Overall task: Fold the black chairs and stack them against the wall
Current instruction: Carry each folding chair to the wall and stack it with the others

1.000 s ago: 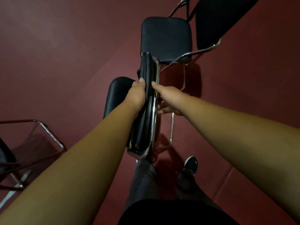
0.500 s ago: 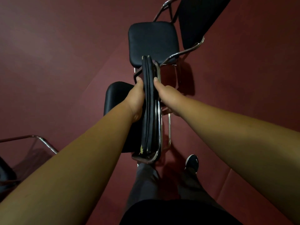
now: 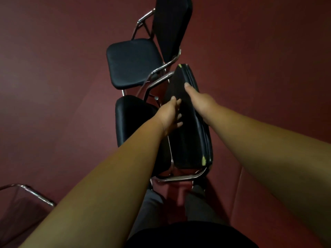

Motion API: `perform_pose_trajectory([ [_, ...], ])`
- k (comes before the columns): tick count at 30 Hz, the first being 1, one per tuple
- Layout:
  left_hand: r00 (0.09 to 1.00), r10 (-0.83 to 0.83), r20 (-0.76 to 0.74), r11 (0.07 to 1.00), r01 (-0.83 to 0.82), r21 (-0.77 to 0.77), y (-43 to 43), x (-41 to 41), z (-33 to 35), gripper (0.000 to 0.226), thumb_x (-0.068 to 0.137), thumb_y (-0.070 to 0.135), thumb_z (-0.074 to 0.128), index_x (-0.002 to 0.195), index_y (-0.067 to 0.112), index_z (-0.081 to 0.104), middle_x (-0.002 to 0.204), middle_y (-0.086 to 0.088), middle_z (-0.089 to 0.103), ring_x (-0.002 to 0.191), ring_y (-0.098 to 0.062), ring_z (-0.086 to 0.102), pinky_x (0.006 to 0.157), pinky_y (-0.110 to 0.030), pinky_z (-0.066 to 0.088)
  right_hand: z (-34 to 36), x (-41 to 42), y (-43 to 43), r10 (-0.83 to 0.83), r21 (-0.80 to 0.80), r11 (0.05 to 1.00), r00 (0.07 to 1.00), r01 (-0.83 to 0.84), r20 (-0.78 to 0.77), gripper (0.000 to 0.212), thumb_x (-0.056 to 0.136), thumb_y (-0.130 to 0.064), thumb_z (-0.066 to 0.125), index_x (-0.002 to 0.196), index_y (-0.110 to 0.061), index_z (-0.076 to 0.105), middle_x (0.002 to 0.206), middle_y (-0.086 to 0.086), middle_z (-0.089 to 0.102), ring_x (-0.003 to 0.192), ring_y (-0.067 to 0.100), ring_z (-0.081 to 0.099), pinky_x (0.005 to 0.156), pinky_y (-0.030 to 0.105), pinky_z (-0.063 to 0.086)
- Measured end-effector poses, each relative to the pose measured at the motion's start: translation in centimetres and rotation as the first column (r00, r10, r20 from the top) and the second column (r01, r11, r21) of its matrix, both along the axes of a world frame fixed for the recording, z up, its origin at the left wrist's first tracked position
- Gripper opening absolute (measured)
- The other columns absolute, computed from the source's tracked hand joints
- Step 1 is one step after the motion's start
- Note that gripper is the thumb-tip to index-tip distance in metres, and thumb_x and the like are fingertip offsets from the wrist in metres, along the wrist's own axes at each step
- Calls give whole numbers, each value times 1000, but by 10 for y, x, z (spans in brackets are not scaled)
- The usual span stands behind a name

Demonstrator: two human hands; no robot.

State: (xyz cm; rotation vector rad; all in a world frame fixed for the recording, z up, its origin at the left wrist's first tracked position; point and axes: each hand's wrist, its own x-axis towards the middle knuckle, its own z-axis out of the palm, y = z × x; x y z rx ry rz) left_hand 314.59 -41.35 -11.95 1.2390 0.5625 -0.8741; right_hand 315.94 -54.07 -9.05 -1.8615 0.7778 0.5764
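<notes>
Black padding and chrome tubing are seen on the folded chair [image 3: 188, 136], which is held on edge between the two hands above the red floor [image 3: 53, 86]. Its left edge, where the tube runs, is gripped by the left hand [image 3: 169, 115], with the fingers curled onto the pad. Its upper right edge is clasped by the right hand [image 3: 199, 102], with the thumb laid along the pad and the other fingers hidden behind it.

Just beyond the fingertips an open chair [image 3: 132, 63] is seen, its chrome rail close to the folded chair's far corner. Another black seat [image 3: 130, 122] is set directly under the left wrist. A chrome frame [image 3: 30, 192] is found well to the left of the left forearm. Unbroken floor is seen to the right of the right hand, and more of it far out to the left of the left hand.
</notes>
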Motion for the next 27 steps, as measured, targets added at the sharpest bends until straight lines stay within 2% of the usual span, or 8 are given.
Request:
perform_pose_trajectory([
  [5,975,-221,28,939,205,275,-26,6,-10,41,112,41,44,131,12,65,128,-6,67,102,-25,70,71,-32,54,-9,4,-45,7,-122,992,1000,-5,12,97,90,-86,42,142,-6,59,142,14,60,120,31,60,91,36,43],
  [10,883,-460,96,712,303,634,-8,12,-23,24,103,29,55,102,12,73,112,-11,72,106,-30,69,98,-38,54,-13,12,-60,-1,-112,994,999,5,39,78,90,-86,42,120,-17,63,95,1,62,78,21,57,73,34,41],
  [13,893,-450,11,512,248,823,13,15,-30,50,91,40,51,128,8,64,134,-17,60,119,-38,60,102,-46,51,-12,16,-57,14,-154,988,999,-8,39,67,93,-83,41,106,-19,55,78,-4,48,65,13,45,60,31,36],
  [17,897,-432,-98,213,207,955,42,1,-44,70,96,38,62,154,8,36,164,-19,25,147,-40,31,118,-51,35,-16,17,-46,10,-185,983,999,-2,44,72,92,-83,42,82,-13,55,79,-1,54,67,15,51,68,34,40],
  [19,921,-357,-157,219,246,944,56,-7,-53,87,95,39,65,163,12,19,172,-19,7,154,-42,21,124,-53,27,-16,17,-40,10,-208,978,998,2,55,73,93,-82,43,81,-11,56,80,0,55,67,17,52,66,33,40],
  [21,940,-252,-230,356,311,881,66,-12,-60,101,96,38,66,168,21,-4,173,-21,1,154,-48,21,125,-59,25,-16,16,-38,61,-250,967,997,-46,53,75,94,-82,38,91,-10,58,85,4,55,73,23,53,75,33,40],
  [24,957,-183,-227,522,290,802,72,-20,-68,110,97,32,66,163,32,-22,162,-26,26,141,-51,41,116,-64,38,-18,15,-37,61,-260,964,997,-48,43,75,94,-83,37,91,-11,58,80,1,53,68,18,50,66,33,39],
  [27,952,-234,-200,486,292,823,76,-23,-70,110,97,26,65,164,33,-22,158,-25,34,136,-50,48,113,-61,44,-20,16,-39,43,-270,962,998,-28,51,74,94,-83,38,96,-11,58,79,-1,51,66,13,48,53,29,31],
])
